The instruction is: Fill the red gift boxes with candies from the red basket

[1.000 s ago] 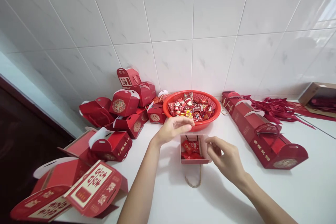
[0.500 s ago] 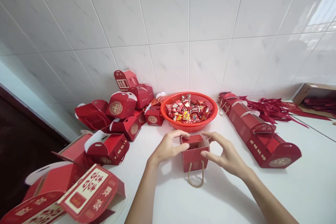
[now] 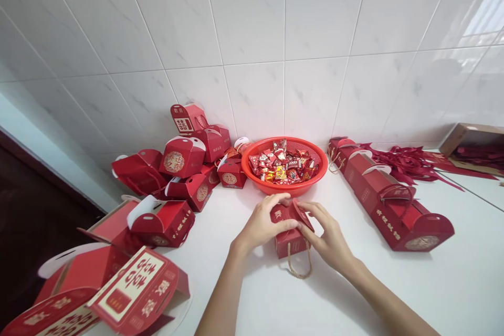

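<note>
A small red gift box (image 3: 286, 248) stands upright on the white table, with a looped rope handle (image 3: 299, 274) hanging at its front. My left hand (image 3: 263, 226) curves around the box's left side, its thumb and fingers on the left top flap. The right flap is held by my right hand (image 3: 329, 235), its thumb and fingers bent round that flap. Both flaps lean inward over the top, so the inside is hidden. Just behind stands a red plastic basket (image 3: 284, 189) with many wrapped candies (image 3: 280, 172).
Several red boxes (image 3: 161, 223) are piled at the left, some with raised flaps. A row of closed red boxes (image 3: 378, 199) runs along the right. Dark red ribbons (image 3: 409, 165) and a cardboard box (image 3: 452, 138) lie farther right. A tiled wall (image 3: 252, 37) rises behind.
The flaps on the gift box have folded inward, covering the opening that showed the contents. Both my hands have come closer together over its top.
</note>
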A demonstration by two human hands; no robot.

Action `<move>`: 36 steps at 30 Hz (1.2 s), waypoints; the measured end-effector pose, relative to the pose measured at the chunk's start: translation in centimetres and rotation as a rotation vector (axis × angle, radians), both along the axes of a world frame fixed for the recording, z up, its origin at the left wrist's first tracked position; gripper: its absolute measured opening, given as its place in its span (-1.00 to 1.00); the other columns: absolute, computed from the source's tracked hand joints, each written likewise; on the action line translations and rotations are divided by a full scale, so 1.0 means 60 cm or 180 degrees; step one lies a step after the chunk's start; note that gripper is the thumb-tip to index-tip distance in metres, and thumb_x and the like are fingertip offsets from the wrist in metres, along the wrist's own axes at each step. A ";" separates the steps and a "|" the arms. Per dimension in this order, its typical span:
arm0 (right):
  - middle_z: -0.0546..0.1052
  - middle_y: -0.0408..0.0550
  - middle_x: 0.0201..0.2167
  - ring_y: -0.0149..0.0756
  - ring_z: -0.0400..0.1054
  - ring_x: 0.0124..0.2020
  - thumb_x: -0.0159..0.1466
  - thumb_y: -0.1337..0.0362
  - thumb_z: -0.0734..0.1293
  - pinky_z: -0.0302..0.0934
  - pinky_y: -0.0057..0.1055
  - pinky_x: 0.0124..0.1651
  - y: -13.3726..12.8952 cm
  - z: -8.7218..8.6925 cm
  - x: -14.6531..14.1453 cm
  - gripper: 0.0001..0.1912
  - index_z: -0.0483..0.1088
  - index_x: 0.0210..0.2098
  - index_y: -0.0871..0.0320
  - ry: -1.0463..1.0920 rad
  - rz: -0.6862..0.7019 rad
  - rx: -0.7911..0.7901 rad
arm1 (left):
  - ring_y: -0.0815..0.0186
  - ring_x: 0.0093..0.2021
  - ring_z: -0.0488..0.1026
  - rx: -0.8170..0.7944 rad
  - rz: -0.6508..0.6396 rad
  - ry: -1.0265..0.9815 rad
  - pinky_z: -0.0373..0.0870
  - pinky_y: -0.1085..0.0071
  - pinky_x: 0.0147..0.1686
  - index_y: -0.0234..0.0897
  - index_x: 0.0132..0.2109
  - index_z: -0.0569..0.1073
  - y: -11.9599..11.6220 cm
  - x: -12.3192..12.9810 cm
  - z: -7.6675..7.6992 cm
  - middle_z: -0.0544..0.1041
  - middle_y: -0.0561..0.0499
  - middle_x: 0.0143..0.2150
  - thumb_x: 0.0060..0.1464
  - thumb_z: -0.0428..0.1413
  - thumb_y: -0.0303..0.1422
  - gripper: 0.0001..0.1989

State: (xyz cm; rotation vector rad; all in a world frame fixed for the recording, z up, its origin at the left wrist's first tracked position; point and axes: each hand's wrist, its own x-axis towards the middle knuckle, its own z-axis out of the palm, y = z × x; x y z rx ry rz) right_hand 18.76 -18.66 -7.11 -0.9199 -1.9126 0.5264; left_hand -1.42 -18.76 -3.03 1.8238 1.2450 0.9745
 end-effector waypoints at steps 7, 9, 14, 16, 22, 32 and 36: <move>0.29 0.04 0.34 -0.04 0.22 0.31 0.41 0.18 0.17 0.21 0.01 0.29 0.008 -0.008 0.017 -0.53 0.30 0.29 -0.08 -0.0444 0.0420 -0.0051 | 0.04 0.32 0.27 -0.0025 0.0068 0.0071 0.23 0.13 0.29 -0.16 0.30 0.29 0.003 0.011 -0.019 0.34 -0.15 0.33 0.04 0.29 -0.12 -0.28; 0.20 0.02 0.40 -0.01 0.13 0.37 0.43 0.09 0.13 0.12 0.06 0.34 0.010 -0.008 0.021 -0.50 0.24 0.34 -0.08 -0.0523 0.0511 -0.0212 | 0.07 0.30 0.30 0.0107 -0.0064 0.0154 0.23 0.13 0.29 -0.17 0.27 0.32 0.003 0.008 -0.020 0.38 -0.13 0.30 0.12 0.23 -0.16 -0.40; 0.18 0.03 0.41 0.01 0.10 0.39 0.45 -0.01 0.06 0.06 0.08 0.38 0.012 -0.010 0.019 -0.47 0.31 0.29 -0.03 -0.0530 0.0410 -0.0528 | 0.14 0.23 0.38 0.0237 -0.0227 0.0098 0.27 0.19 0.26 -0.19 0.17 0.43 0.006 0.004 -0.022 0.47 -0.11 0.21 0.21 0.11 -0.26 -0.60; 0.18 0.04 0.41 0.01 0.12 0.38 0.45 -0.03 0.06 0.08 0.07 0.37 0.011 -0.008 0.016 -0.47 0.33 0.28 -0.02 -0.0542 0.0376 -0.0584 | 0.16 0.20 0.41 0.0133 -0.0144 -0.0067 0.30 0.22 0.23 -0.20 0.12 0.48 0.009 0.006 -0.023 0.50 -0.09 0.18 0.26 0.03 -0.27 -0.66; 0.23 0.14 0.36 0.01 0.17 0.35 0.40 -0.06 0.18 0.14 0.05 0.33 -0.001 -0.005 0.002 -0.47 0.32 0.25 0.03 -0.0534 0.0091 -0.0333 | 0.17 -0.01 0.53 0.0048 0.0358 -0.0342 0.40 0.27 0.07 -0.25 -0.11 0.54 0.012 0.024 -0.024 0.62 -0.08 -0.04 0.09 0.12 -0.41 -0.79; 0.33 0.21 0.26 0.04 0.22 0.31 0.24 -0.03 0.37 0.23 -0.01 0.27 -0.010 -0.001 -0.008 -0.36 0.27 0.22 0.10 -0.0443 -0.0015 0.0060 | 0.28 -0.31 0.48 -0.0470 0.0907 -0.0601 0.37 0.39 -0.27 -0.28 -0.32 0.48 0.014 0.017 -0.034 0.54 0.03 -0.36 -0.13 0.32 -0.30 -0.76; 0.36 0.18 0.23 0.04 0.24 0.29 0.23 0.00 0.38 0.24 0.00 0.25 -0.004 0.008 0.001 -0.42 0.31 0.17 0.07 -0.0365 0.0049 0.0053 | 0.31 -0.36 0.47 -0.0748 0.0860 -0.0927 0.36 0.43 -0.33 -0.30 -0.29 0.48 0.017 0.015 -0.035 0.53 0.03 -0.39 -0.21 0.40 -0.26 -0.65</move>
